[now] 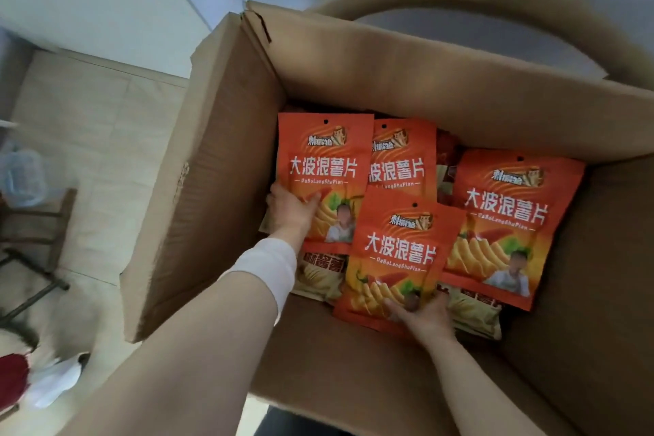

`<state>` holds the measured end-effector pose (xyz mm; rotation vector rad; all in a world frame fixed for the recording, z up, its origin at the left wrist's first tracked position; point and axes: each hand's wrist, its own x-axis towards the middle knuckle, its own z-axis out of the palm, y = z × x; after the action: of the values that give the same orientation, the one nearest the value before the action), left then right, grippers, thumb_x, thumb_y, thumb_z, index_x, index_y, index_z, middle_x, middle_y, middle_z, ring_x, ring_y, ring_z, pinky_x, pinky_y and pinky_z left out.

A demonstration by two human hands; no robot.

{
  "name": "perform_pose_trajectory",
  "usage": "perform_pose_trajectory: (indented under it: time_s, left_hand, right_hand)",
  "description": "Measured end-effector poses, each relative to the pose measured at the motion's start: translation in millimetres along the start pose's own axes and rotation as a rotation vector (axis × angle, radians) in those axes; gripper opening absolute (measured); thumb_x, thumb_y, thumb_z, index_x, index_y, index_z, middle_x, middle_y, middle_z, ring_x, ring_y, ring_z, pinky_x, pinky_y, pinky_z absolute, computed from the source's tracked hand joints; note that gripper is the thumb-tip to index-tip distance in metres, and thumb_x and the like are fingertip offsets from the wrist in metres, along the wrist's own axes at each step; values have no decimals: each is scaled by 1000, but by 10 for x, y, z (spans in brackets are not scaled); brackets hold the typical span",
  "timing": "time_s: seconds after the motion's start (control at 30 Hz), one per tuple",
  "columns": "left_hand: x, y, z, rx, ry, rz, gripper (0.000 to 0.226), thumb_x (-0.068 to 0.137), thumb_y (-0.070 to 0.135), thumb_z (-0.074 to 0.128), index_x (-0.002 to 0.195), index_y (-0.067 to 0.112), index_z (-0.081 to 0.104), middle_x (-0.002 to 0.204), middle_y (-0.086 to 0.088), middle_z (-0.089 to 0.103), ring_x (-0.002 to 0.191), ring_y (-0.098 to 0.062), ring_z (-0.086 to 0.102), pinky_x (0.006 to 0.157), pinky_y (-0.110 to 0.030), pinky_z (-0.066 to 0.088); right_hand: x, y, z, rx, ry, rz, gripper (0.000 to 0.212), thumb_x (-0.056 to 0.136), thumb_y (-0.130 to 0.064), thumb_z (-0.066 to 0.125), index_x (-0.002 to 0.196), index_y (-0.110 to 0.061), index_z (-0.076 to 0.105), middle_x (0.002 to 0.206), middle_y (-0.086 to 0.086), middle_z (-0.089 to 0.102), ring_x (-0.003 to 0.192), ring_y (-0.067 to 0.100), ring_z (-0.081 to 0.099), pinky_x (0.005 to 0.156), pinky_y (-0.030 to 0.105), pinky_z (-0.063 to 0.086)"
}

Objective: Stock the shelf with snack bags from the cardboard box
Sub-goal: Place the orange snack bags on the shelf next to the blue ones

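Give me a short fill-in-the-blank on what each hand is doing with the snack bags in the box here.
1. The left hand has its grip on the leftmost bag at that bag's ____ edge.
2. The right hand holds the front bag by its ____ end.
3. Both held bags are inside the open ____ box.

Missing words: left; bottom; cardboard.
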<state>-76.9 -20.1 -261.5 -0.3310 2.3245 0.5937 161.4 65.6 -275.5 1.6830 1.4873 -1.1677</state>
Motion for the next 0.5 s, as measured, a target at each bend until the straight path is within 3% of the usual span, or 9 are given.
perform_pose_trajectory:
  time_s: [0.13, 0.3, 0.4, 0.5]
  left_hand:
    - [127, -67, -25, -6, 85, -14, 77, 70, 49, 75, 128, 8, 44, 129, -14, 51, 120, -33, 50, 98, -46, 44]
    - [179, -146, -179, -156, -90, 109, 56, 68, 43, 79, 112, 13, 59, 112, -6, 65, 103, -23, 63, 93, -41, 50]
    - [64, -112, -280, -341, -201, 185, 35, 76, 25, 77, 107, 21, 62, 101, 2, 68, 97, -17, 64, 91, -36, 50]
    - [-130, -50, -383, -415, -207, 243, 35, 77, 20, 76, 107, 23, 58, 92, 11, 64, 88, -7, 62, 80, -26, 50]
  right_hand:
    - [-92, -67, 39, 19, 80, 97, 89, 62, -46, 82, 129, -10, 35, 129, 13, 53, 122, 35, 49, 97, 45, 41]
    - [-210, -141, -61, 85, -41, -2, 38, 73, -37, 77, 97, -17, 55, 104, 6, 63, 106, 30, 58, 87, 36, 43]
    - [-275, -140, -165, 191, -112, -100, 30, 77, -27, 75, 99, -18, 56, 102, 4, 62, 95, 22, 57, 84, 32, 43]
    - [-400, -149, -329, 296, -122, -153, 31, 78, -19, 74, 104, -16, 56, 103, 2, 61, 92, 17, 55, 83, 30, 41]
